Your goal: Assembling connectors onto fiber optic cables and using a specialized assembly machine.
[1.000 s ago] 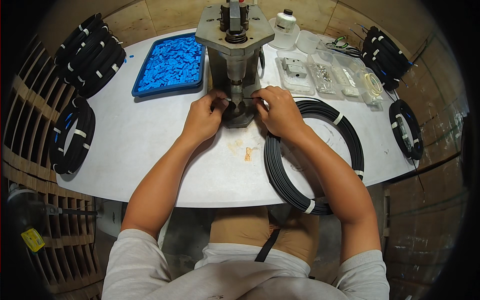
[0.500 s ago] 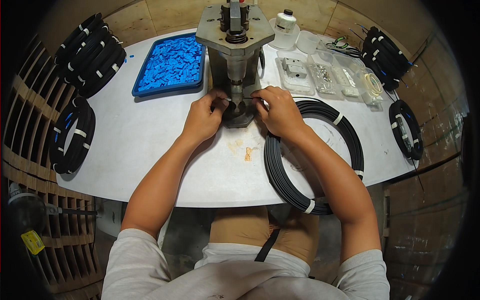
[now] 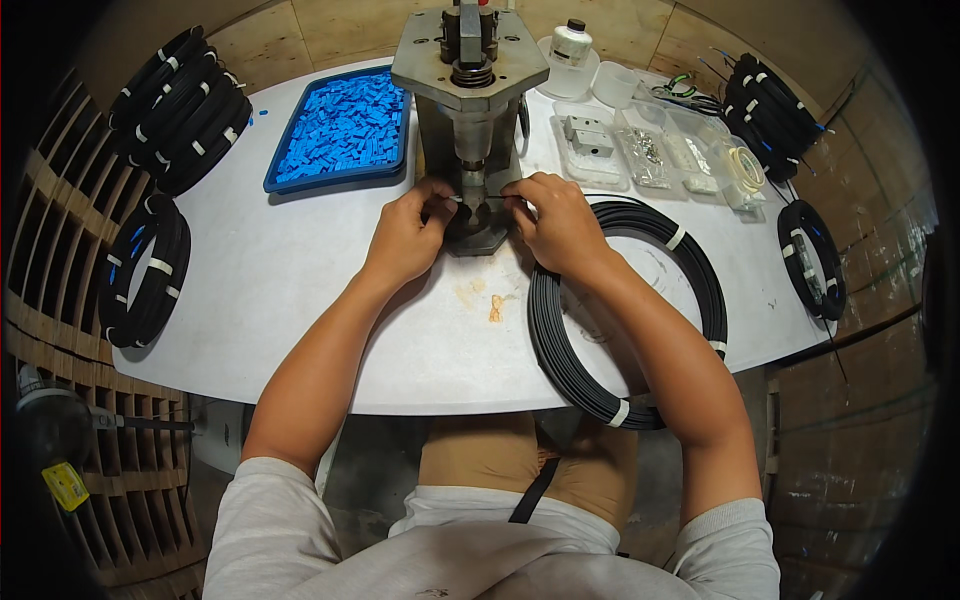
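Observation:
A grey metal bench press stands at the far middle of the white table. My left hand is at the left of its lower tooling, thumb and fingers pinched on something small that I cannot make out. On the other side, my right hand pinches a thin black cable end close to the tooling. A coil of black cable, bound with white tape, lies under and beside my right forearm. The fingertips partly hide what sits between the press's jaws.
Behind my left hand is a dark blue tray of small blue plastic pieces. More taped cable coils stand at the left and right edges. Clear boxes of small parts and a white bottle are at the back right.

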{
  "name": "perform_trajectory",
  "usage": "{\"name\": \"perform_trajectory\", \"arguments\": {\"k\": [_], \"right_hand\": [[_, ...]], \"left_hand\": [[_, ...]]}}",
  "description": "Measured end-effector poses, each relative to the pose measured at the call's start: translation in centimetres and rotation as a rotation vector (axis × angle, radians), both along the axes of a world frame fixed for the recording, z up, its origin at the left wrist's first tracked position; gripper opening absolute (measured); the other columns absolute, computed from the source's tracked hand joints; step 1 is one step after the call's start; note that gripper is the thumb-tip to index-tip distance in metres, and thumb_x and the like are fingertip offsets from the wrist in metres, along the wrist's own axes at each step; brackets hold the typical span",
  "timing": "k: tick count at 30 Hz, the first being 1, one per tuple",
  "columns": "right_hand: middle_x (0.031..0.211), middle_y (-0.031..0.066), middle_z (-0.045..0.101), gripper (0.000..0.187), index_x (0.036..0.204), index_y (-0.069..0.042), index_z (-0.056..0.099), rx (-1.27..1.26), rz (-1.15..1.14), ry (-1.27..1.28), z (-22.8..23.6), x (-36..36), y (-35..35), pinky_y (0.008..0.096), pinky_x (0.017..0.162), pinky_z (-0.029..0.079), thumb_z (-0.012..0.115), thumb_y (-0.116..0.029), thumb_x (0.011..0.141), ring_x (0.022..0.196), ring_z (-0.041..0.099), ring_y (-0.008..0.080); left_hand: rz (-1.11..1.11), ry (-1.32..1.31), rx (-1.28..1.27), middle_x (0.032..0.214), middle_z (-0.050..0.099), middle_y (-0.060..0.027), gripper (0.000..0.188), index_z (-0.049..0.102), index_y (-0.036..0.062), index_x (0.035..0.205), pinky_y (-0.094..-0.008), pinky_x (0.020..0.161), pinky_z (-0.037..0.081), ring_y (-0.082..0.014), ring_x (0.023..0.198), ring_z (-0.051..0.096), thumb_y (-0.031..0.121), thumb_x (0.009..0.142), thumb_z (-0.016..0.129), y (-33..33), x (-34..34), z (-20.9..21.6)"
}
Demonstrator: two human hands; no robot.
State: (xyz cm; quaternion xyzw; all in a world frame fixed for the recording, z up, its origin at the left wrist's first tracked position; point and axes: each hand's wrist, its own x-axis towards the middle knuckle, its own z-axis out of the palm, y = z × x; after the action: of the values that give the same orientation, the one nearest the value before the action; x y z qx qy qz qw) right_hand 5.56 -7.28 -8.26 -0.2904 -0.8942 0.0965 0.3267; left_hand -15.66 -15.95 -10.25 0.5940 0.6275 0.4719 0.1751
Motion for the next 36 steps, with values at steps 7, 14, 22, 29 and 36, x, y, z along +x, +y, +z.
{"name": "perform_trajectory", "arguments": {"k": [7,14,22,29,36], "right_hand": [[0.092,0.0147,0.071,0.013,0.098,-0.005,0.074,-0.005,0.0,-0.004,0.12,-0.04,-0.12,0.0457,0.084,0.05,0.068,-0.014,0.091,0.091,0.066,0.036],[0.092,0.0156,0.071,0.014,0.099,-0.005,0.074,-0.022,0.013,0.014,0.0,0.06,0.07,0.0458,0.084,0.051,0.068,-0.013,0.09,0.09,0.066,0.0366],[0.091,0.0166,0.07,0.013,0.097,-0.004,0.073,-0.066,0.003,0.041,-0.06,-0.07,0.05,0.0458,0.083,0.052,0.068,-0.012,0.089,0.09,0.066,0.0372],[0.09,0.017,0.07,0.013,0.096,-0.003,0.073,-0.058,0.005,0.053,-0.08,-0.06,0.1,0.0455,0.083,0.052,0.068,-0.012,0.089,0.09,0.067,0.0374],[0.091,0.0173,0.07,0.013,0.097,-0.004,0.074,-0.068,-0.003,0.038,0.06,-0.04,-0.08,0.0455,0.084,0.052,0.068,-0.012,0.089,0.09,0.067,0.0372]], "left_hand": [[0.002,-0.01,-0.016,0.095,0.075,-0.0187,0.022,0.068,0.0006,0.113,-0.036,0.082,0.056,-0.027,0.087,0.074,0.013,0.095,0.064,-0.13,0.09,0.21],[-0.015,-0.032,-0.028,0.094,0.073,-0.0149,0.023,0.067,-0.0014,0.114,-0.0331,0.085,0.053,-0.0205,0.089,0.069,0.014,0.097,0.065,-0.26,0.21,0.43],[0.014,-0.012,0.036,0.096,0.075,-0.0189,0.024,0.068,0.0007,0.114,-0.0371,0.082,0.056,-0.0293,0.087,0.073,0.015,0.095,0.065,-0.17,0.32,0.2],[0.001,-0.01,0.034,0.098,0.074,-0.0196,0.024,0.069,0.002,0.113,-0.0377,0.08,0.055,-0.0306,0.088,0.073,0.017,0.095,0.065,0.03,0.01,-0.2],[0.002,-0.012,0.002,0.099,0.075,-0.0201,0.024,0.07,0.0027,0.114,-0.0379,0.08,0.055,-0.031,0.087,0.073,0.018,0.096,0.064,-0.08,0.04,-0.03]]}}
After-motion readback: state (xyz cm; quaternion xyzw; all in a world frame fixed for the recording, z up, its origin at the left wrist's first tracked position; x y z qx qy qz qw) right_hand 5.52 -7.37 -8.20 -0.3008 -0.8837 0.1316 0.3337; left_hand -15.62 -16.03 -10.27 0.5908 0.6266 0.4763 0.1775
